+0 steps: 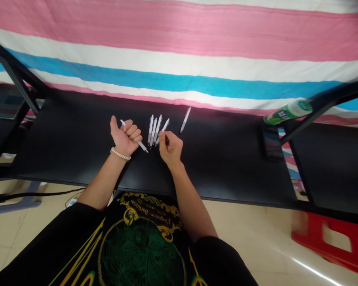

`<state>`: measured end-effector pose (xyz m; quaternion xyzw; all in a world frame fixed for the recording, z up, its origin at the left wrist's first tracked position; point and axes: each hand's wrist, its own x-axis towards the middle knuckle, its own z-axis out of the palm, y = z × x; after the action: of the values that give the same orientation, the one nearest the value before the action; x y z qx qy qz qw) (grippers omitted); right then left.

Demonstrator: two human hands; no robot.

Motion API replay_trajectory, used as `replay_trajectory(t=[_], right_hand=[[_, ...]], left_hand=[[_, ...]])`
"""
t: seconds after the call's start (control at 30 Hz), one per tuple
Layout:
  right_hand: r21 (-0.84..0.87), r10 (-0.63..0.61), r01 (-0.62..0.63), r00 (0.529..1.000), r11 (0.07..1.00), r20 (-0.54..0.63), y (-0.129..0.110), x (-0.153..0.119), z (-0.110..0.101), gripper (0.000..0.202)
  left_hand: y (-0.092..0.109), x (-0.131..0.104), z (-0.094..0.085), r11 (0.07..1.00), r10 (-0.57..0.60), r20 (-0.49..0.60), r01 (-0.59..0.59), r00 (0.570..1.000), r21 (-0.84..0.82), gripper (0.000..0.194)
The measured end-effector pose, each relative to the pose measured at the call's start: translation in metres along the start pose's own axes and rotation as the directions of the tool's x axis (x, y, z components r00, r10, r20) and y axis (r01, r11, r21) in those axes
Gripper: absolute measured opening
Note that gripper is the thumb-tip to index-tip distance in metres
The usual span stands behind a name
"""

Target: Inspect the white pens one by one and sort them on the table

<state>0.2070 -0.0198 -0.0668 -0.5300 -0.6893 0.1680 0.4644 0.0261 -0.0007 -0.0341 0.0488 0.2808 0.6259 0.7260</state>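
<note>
My left hand, palm up with a beaded bracelet at the wrist, has its fingers wrapped round a white pen whose tip points down to the right. Several white pens lie side by side on the black table between my hands. The rightmost of that group slants towards my right hand, which is closed with thumb and forefinger together at the pens' lower end. Whether those fingers grip anything is hidden. Another white pen lies apart, beyond my right hand.
The black table has a striped cloth along its far edge. On the right are a green and white canister, a dark phone-like object and a black metal frame. A red stool stands lower right.
</note>
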Motion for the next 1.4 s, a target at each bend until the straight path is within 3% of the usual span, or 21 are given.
replay_trajectory(t=[0.17,0.4,0.57,0.7,1.0,1.23,1.4], right_hand=[[-0.004,-0.006,0.006,1.0,1.0,-0.006,-0.001,0.0,0.0,0.04],[-0.015,-0.001,0.001,1.0,1.0,0.018,-0.002,0.0,0.001,0.042],[-0.029,-0.022,0.024,0.997,0.999,0.074,-0.004,-0.001,0.003,0.042],[-0.046,-0.024,0.03,0.992,0.998,0.124,-0.003,-0.001,0.003,0.042],[-0.062,-0.045,0.055,0.986,0.997,0.161,-0.003,-0.003,0.005,0.042],[-0.074,-0.054,0.068,0.984,0.995,0.173,-0.002,-0.003,0.006,0.042],[-0.072,-0.057,0.071,0.983,0.995,0.176,-0.003,-0.003,0.006,0.041]], left_hand=[[-0.001,0.0,0.001,1.0,-0.023,0.021,0.023,1.0,-0.007,0.056],[-0.004,0.0,0.002,0.999,0.031,-0.025,-0.031,0.999,0.022,0.058],[-0.004,0.0,0.001,1.0,-0.005,0.018,0.004,1.0,0.029,0.052],[-0.005,0.001,0.001,0.999,-0.002,-0.006,0.002,1.0,0.037,0.052],[-0.006,0.01,-0.009,0.994,0.096,-0.061,-0.099,0.994,-0.052,0.05],[-0.005,0.012,-0.009,0.996,0.053,-0.118,-0.06,0.992,-0.062,0.047],[-0.003,0.01,-0.008,0.999,0.034,-0.09,-0.037,0.995,-0.034,0.048]])
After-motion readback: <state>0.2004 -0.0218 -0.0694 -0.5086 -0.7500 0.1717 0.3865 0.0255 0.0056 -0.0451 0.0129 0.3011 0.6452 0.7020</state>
